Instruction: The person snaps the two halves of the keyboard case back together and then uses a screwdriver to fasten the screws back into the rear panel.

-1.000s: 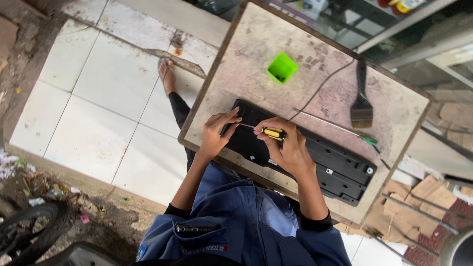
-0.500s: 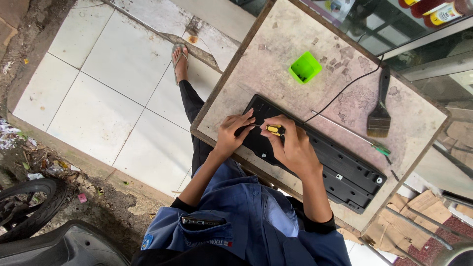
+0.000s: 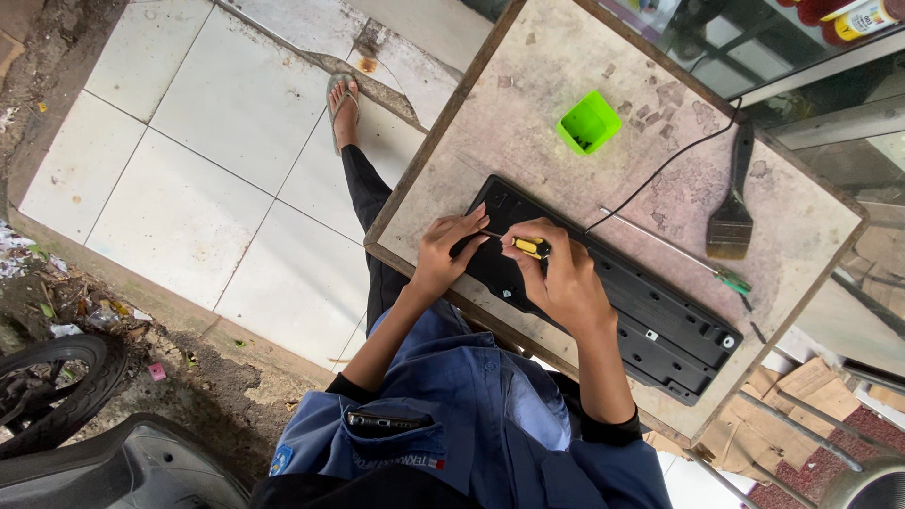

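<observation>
Gripping a yellow-handled screwdriver (image 3: 530, 247), the right hand (image 3: 566, 283) works beside the left hand (image 3: 443, 253), fingers resting on the black keyboard (image 3: 650, 320).

We see a matt black plastic keyboard (image 3: 603, 292) lying back-up on a worn table (image 3: 528, 104), whose top looks like rough, stained board with flaked patches. The screwdriver (image 3: 530, 247) shows a glossy yellow-and-black plastic handle and a thin metal shaft. The small green tray (image 3: 588, 123) is smooth, bright plastic (almost neon). The brush (image 3: 732, 212) has a dark handle and coarse bristles. The floor tiles (image 3: 189, 179) look glazed and smooth.
</observation>
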